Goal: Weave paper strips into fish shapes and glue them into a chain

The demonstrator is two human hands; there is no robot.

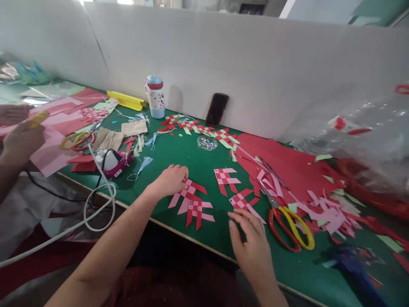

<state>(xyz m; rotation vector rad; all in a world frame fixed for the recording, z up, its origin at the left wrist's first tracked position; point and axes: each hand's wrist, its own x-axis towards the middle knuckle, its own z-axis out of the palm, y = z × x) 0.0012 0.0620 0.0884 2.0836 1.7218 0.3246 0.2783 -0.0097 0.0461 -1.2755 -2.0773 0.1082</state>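
Note:
My left hand [171, 180] rests on the green table [179, 153] with its fingers curled, pressing the upper edge of a red and pink woven paper piece [188, 192]. A second woven piece [198, 211] lies just below it. My right hand [251, 241] lies flat with its fingers stretched out, fingertips touching the lower end of another woven piece [244, 201]. One more woven piece [226, 178] lies between the hands, farther back. Neither hand holds anything up.
Red and yellow scissors [289, 226] lie right of my right hand, beside red paper sheets [281, 164] and pink scraps [326, 211]. A bottle [155, 97], a phone [216, 109], a dish of beads [207, 143], a glue gun [111, 163] with cable. Another person's hands [21, 136] work at the left.

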